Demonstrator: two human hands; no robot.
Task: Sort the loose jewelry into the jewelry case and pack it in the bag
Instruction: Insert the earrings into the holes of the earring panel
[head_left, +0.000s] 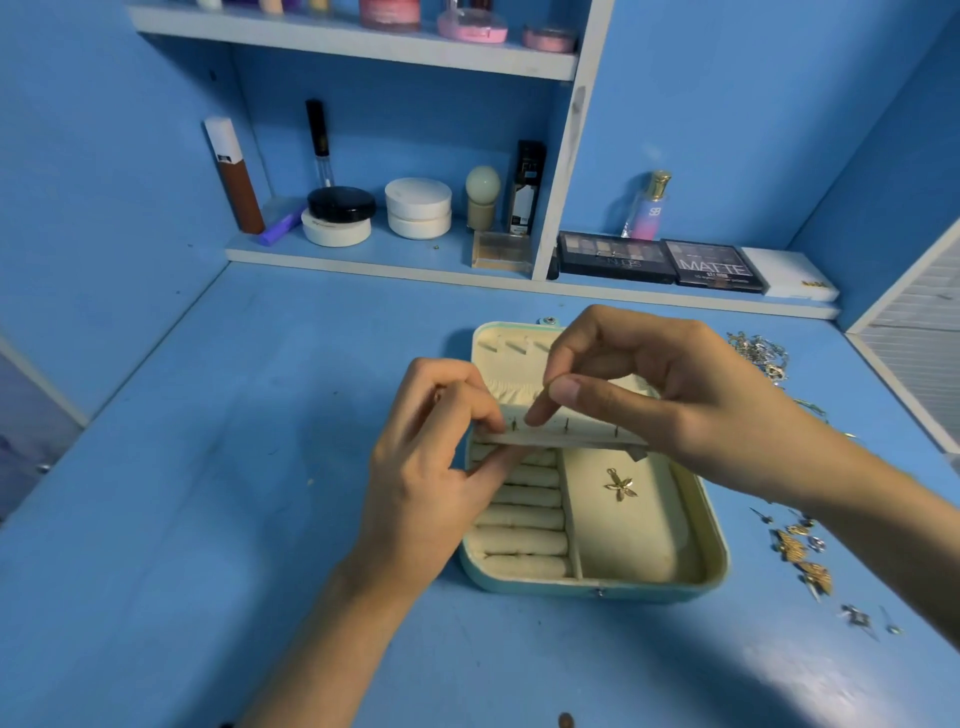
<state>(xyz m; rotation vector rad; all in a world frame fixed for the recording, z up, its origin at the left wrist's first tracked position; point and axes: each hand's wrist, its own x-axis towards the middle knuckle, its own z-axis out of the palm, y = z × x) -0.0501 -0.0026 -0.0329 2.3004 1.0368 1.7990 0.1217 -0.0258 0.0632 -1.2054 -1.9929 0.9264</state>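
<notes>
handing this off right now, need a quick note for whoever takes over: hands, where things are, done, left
Left hand: pinches the left end of the case's earring flap.
Right hand: thumb and forefinger pinch what looks like a small earring at the flap.
Jewelry case: open on the blue table. A gold flower pendant lies in its large right compartment, and a few posts show through the flap.
Done: those few pieces are stowed.
Left: the near pile and far pile of loose jewelry right of the case, then close the case and pack it. No bag is in view.
</notes>
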